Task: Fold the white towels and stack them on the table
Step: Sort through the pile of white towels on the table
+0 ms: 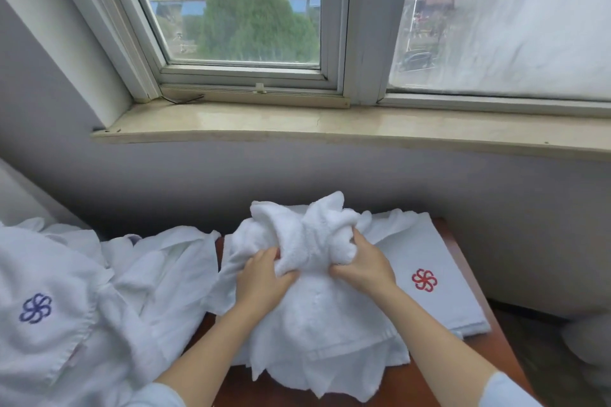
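Note:
A crumpled white towel lies bunched in the middle of the brown wooden table. My left hand grips its left side and my right hand grips its right side, both closed on the raised upper part of the cloth. To the right, a folded white towel with a red flower logo lies flat on the table, partly under the crumpled one. A heap of loose white towels, one with a blue flower logo, fills the left side.
A grey wall rises just behind the table, with a stone window sill and a window above. The table's right edge drops to a dark floor, where something white shows at the frame edge.

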The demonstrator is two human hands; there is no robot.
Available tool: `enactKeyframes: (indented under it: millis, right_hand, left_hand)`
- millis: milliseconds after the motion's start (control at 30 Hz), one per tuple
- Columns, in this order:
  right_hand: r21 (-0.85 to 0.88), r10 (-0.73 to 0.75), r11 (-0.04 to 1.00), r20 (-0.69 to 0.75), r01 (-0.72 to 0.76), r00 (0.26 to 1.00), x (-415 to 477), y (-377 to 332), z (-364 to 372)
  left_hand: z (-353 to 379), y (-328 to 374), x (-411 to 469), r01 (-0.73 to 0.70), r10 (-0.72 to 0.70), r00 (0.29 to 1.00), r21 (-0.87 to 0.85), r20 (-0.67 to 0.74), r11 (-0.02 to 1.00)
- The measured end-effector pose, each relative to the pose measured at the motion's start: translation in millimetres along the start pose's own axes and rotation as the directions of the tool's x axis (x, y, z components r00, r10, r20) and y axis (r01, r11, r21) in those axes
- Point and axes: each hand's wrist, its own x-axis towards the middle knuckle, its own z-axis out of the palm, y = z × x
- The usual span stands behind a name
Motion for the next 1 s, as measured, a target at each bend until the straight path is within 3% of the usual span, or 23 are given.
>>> enactKeyframes:
  millis: [167, 300, 633, 800, 1000]
  right_hand:
    - [0.049, -0.106, 0.993, -0.107, 0.112, 0.989, -19.9, -26.1, -7.0]
    - [0.126, -0.219, 0.961, -0.188, 0.245, 0.957, -46.0, -56.5, -15.1]
    - [0.359, -0.423, 0.803, -0.219, 0.476, 0.879, -125.1, -165.1, 4.6]
    - [0.381, -0.530, 0.740, -0.178, 0.554, 0.829, -156.4, -225.4, 39.6]
    - [0.366, -0.615, 0.699, -0.131, 0.614, 0.778, -178.3, -300.9, 100.6]
  left_hand:
    - [-14.9, 6.7, -14.7, -0.038, -0.005, 0.993, -0.348, -0.120, 0.937]
    - [-43.2, 12.6, -33.3, -0.163, 0.037, 0.963, -0.469, -0.266, 0.868]
    - [-160.0, 4.0, -97.6, -0.412, 0.082, 0.810, -0.464, -0.580, 0.784]
    - [-216.0, -39.4, -131.5, -0.431, 0.054, 0.727, -0.394, -0.685, 0.812]
    - [-284.4, -106.3, -163.7, -0.413, 0.001, 0.673, -0.375, -0.740, 0.830]
